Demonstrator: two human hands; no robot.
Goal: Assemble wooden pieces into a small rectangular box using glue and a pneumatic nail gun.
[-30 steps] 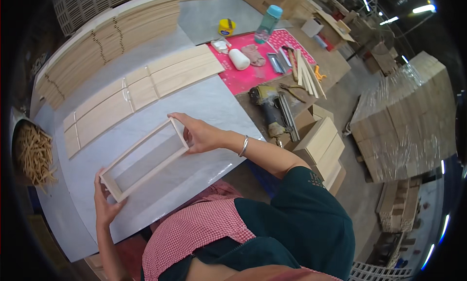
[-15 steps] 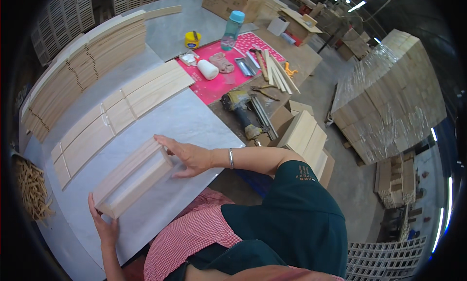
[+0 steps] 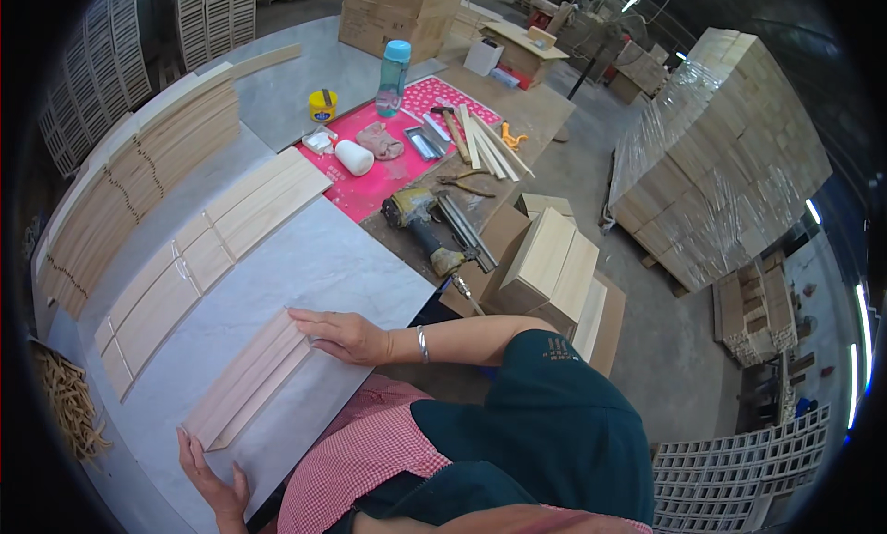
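Note:
A long, pale wooden box-like frame [image 3: 248,375] lies aslant on the grey-white tabletop between my two hands. My right hand [image 3: 340,337], with a silver bangle at its wrist, is closed over the frame's far end. At the near end, my left hand [image 3: 214,474] grips the corner with its fingers along the outer side and its thumb apart. Beyond the frame rests a row of flat wooden boards [image 3: 217,248] with thin pale strips lying across them. How deep the frame's inside is cannot be seen from this angle.
A tall stack of boards [image 3: 139,183] stands at the far left. On the right lie a nail gun [image 3: 423,224], pliers [image 3: 465,183], a hammer [image 3: 451,132] and wood strips [image 3: 490,146]. A blue bottle [image 3: 393,79] stands behind; a carton of wooden pieces [image 3: 550,266] sits beside the table.
The frame has been tipped so its hollow middle shows less, and it sits lower in view. My right hand has closed further over its far end. The whole view has shifted slightly.

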